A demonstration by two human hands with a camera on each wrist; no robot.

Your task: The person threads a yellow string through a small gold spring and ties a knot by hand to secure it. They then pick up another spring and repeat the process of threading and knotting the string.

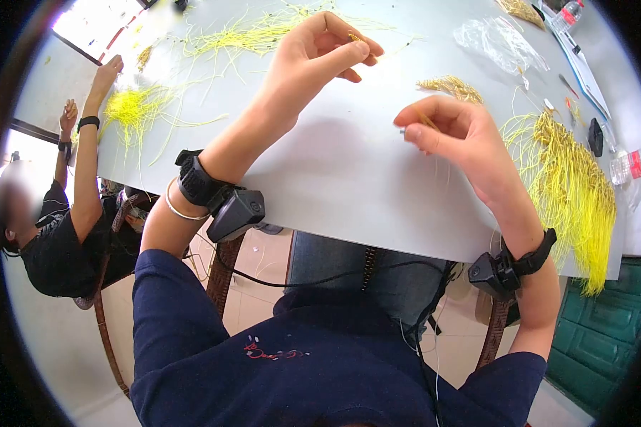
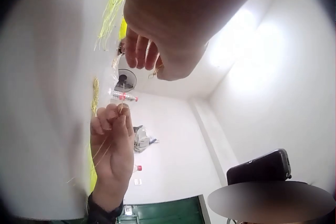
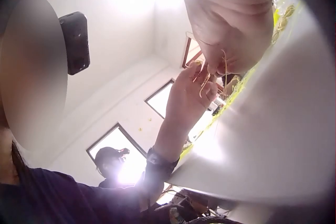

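The left hand [image 1: 317, 57] is raised over the middle of the grey table [image 1: 335, 171], thumb and forefinger pinched together on a small gold-tipped piece of cord [image 1: 354, 37]; the other fingers curl loosely under. The right hand [image 1: 452, 132] hovers nearer the table's front edge, its fingers curled in and its thumb and forefinger pinching a thin yellow strand [image 1: 426, 121] with a small pale tip showing at the fingertips. The 2 hands are apart, with bare tabletop between and beneath them — the widest open stretch runs from there down to the near edge, which cuts diagonally just above the person's lap.

To the right, a thick bundle of yellow cords [image 1: 573, 192] lies close beside the right forearm and hangs over the table edge. A smaller gold-tipped cluster [image 1: 452, 87] sits just beyond the right hand. Farther back lie a crumpled clear plastic bag [image 1: 498, 43], a plastic bottle [image 1: 568, 13] at the far corner and another bottle [image 1: 634, 165] at the right edge. Loose yellow strands [image 1: 242, 35] spread across the far left of the table, behind the left hand, and a second person's hand [image 1: 108, 71] rests at a tuft of them on the left edge — well apart from the wearer's hands.
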